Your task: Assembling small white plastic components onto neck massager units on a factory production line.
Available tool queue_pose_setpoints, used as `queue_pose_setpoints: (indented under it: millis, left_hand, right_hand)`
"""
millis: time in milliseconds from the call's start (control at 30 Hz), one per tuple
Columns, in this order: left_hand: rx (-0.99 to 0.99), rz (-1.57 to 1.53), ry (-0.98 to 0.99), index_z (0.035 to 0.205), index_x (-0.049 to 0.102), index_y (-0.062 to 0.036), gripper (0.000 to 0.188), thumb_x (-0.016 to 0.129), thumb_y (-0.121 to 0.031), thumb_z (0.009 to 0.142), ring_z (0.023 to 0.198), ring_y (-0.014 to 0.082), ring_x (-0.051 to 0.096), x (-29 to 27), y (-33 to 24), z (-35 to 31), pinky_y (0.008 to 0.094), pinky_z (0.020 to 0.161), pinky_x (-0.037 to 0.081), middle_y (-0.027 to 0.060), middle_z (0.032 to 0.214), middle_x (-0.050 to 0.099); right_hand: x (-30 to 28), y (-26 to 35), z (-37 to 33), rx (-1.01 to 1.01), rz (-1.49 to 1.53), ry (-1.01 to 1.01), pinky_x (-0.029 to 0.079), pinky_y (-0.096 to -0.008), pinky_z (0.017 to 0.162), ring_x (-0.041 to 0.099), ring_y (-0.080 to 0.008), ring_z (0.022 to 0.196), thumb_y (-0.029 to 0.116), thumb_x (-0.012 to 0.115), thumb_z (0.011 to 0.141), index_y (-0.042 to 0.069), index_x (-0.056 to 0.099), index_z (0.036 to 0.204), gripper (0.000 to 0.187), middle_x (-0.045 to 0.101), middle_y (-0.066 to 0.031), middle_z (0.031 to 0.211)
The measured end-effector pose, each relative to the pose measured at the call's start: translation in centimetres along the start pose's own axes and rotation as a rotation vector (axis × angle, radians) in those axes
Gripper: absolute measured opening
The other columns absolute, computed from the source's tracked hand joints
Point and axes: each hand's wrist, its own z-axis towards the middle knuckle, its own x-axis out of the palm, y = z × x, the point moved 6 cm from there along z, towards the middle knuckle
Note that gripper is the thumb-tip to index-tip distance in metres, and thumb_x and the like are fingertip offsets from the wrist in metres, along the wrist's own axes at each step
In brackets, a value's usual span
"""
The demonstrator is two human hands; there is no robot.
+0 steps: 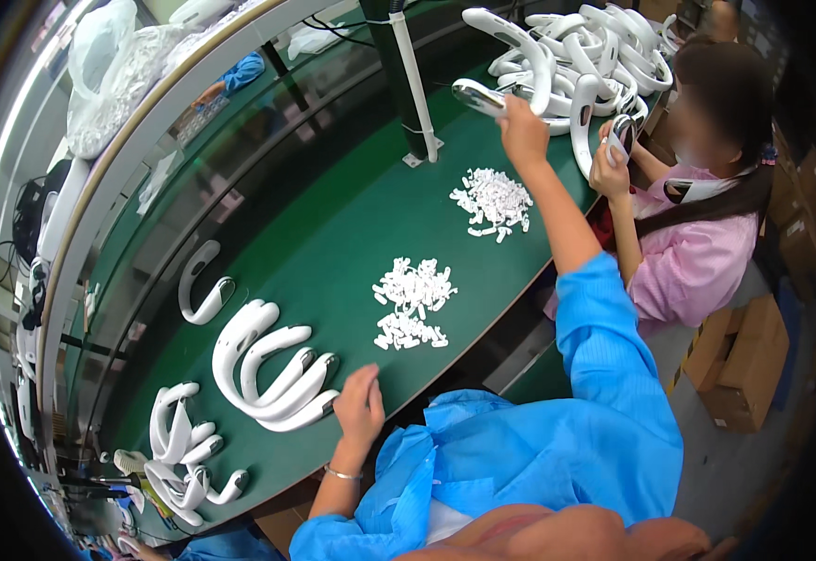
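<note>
At the far right of the bench, my right hand [524, 133] is closed on a white U-shaped neck massager [479, 96] with a shiny silver end pad. It is held beside a large heap of similar massagers [604, 47]. My left hand [359, 404] is over the near edge of the bench, fingers curled; whatever they may hold is hidden. Just left of it lies a nested row of white massagers [272, 397]. Ahead of it are small white plastic parts [415, 285] in loose piles, with another pile [492, 198] farther off.
A co-worker in a pink sleeve [707, 271] holds a massager at the right. More massagers [179, 439] lie at the left end of the green bench [333, 234]. A dark post [408, 84] rises at the back. A cardboard box [737, 365] stands on the floor.
</note>
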Motion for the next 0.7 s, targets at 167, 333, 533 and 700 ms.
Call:
queue_pose_setpoints:
  millis: [167, 333, 533, 700]
  left_hand:
    - [-0.063, 0.169, 0.115, 0.099, 0.060, -0.0009, 0.024, 0.062, 0.001, 0.075, 0.084, 0.0333, 0.064, 1.1, 0.2, -2.9, 0.0387, 0.072, 0.053, 0.0175, 0.098, 0.063]
    - [0.124, 0.286, 0.134, 0.100, 0.061, -0.0058, 0.029, 0.065, -0.004, 0.072, 0.087, 0.0330, 0.063, 2.4, 0.3, -4.5, 0.0397, 0.071, 0.053, 0.0145, 0.102, 0.062]
    - [0.160, 0.351, 0.164, 0.100, 0.061, -0.0092, 0.030, 0.067, -0.008, 0.071, 0.089, 0.0311, 0.063, 2.9, 1.1, -5.1, 0.0385, 0.070, 0.052, 0.0121, 0.100, 0.062]
    - [0.125, 0.340, 0.135, 0.098, 0.062, -0.0103, 0.029, 0.068, -0.010, 0.070, 0.090, 0.0293, 0.063, 3.1, 1.5, -5.4, 0.0371, 0.070, 0.052, 0.0101, 0.100, 0.063]
  right_hand:
    - [5.3, -5.7, 6.1, 0.082, -0.324, 0.114, 0.052, -0.0464, 0.060, 0.066, -0.0345, 0.072, 0.011, 0.054, 0.083, 0.008, 0.054, 0.095, 0.013, 0.062, -0.0138, 0.086]
    - [7.6, -9.6, 9.4, 0.210, -0.448, 0.174, 0.053, -0.0461, 0.065, 0.067, -0.0341, 0.078, 0.011, 0.052, 0.084, 0.007, 0.056, 0.097, 0.015, 0.064, -0.0150, 0.089]
    - [9.6, -10.7, 10.3, 0.271, -0.508, 0.273, 0.054, -0.0439, 0.069, 0.067, -0.0321, 0.085, 0.011, 0.052, 0.085, 0.007, 0.057, 0.099, 0.016, 0.065, -0.0150, 0.094]
    - [11.4, -10.5, 10.4, 0.274, -0.583, 0.336, 0.054, -0.0418, 0.073, 0.067, -0.0310, 0.089, 0.012, 0.052, 0.085, 0.009, 0.059, 0.101, 0.018, 0.065, -0.0141, 0.098]
